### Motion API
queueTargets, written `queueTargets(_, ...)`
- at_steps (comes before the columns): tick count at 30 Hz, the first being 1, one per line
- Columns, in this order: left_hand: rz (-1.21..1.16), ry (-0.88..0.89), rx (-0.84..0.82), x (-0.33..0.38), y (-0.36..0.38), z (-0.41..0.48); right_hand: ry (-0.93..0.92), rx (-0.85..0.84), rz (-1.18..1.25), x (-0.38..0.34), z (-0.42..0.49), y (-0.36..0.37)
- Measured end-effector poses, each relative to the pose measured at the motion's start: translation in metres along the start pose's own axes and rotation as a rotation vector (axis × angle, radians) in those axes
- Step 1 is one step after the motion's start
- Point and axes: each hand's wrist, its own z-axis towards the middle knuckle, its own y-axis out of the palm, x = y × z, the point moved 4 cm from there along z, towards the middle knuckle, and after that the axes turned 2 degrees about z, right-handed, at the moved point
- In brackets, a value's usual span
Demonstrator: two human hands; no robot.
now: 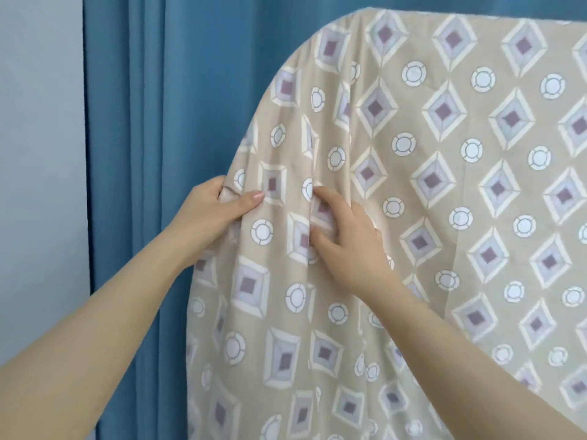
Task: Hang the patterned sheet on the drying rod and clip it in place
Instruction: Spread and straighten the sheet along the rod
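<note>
A heavy blue fabric curtain (178,122) hangs in deep vertical folds across the back. At the far left stands a plain pale grey-white wall (38,154), softly lit.

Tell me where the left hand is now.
In the head view the left hand sits left of centre, gripping the left edge of the sheet beside the curtain; the right hand is just to its right.

Soft, even light filled the scene, bright but without glare. The patterned sheet (444,185) glowed faintly where light passed through it, and its folds cast only mild shadows. Wide-angle distortion bowed the blue curtain (143,154) near the left edge. Detail was slightly soft throughout, softest at the lower corners.
</note>
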Motion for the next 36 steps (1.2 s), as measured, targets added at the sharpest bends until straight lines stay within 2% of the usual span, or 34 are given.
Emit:
queueTargets(5,0.066,-0.103,0.036,-0.035,-0.005,-0.039,0.057,-0.105,0.108,0.021,-0.045,0.016)
queueTargets(9,0.222,-0.252,-0.025,-0.060,-0.010,-0.074,0.100,-0.177,0.215,0.025,-0.072,0.036)
queueTargets(10,0.256,-0.262,0.024,-0.064,-0.017,-0.080,0.101,-0.196,0.211,0.023,-0.078,0.042)
queueTargets(13,0.308,-0.211,0.453,-0.062,-0.061,-0.093,0.136,-0.199,0.208,0.019,-0.086,0.050)
queueTargets(14,0.327,-0.199,0.525,-0.059,-0.075,-0.095,0.160,-0.183,0.225,0.018,-0.086,0.050)
queueTargets(15,0.395,-0.222,0.478,-0.057,-0.084,-0.095,0.176,-0.159,0.242,0.015,-0.085,0.050)
queueTargets(17,0.576,-0.342,0.165,-0.060,-0.089,-0.090,0.190,-0.103,0.247,0.009,-0.078,0.047)
queueTargets(18,0.639,-0.380,0.099,-0.062,-0.092,-0.088,0.199,-0.077,0.237,0.006,-0.074,0.045)
queueTargets(19,0.688,-0.382,0.126,-0.059,-0.098,-0.085,0.204,-0.052,0.222,0.004,-0.069,0.043)
queueTargets(22,0.690,-0.319,0.351,-0.051,-0.122,-0.070,0.163,0.076,0.151,-0.008,-0.056,0.032)
queueTargets(26,0.630,-0.302,0.330,-0.053,-0.138,-0.039,0.094,0.272,-0.014,-0.032,-0.036,0.019)
queueTargets(30,0.606,-0.200,0.465,-0.047,-0.166,-0.014,0.012,0.421,-0.077,-0.065,-0.012,0.015)
queueTargets(33,0.982,-0.235,0.099,-0.053,-0.172,-0.001,-0.005,0.385,-0.130,-0.083,-0.001,0.026)
queueTargets(34,1.054,-0.236,0.073,-0.055,-0.177,0.002,0.004,0.363,-0.156,-0.087,0.000,0.031)
queueTargets(36,1.075,-0.171,0.209,-0.047,-0.193,0.006,0.039,0.325,-0.205,-0.091,0.000,0.041)
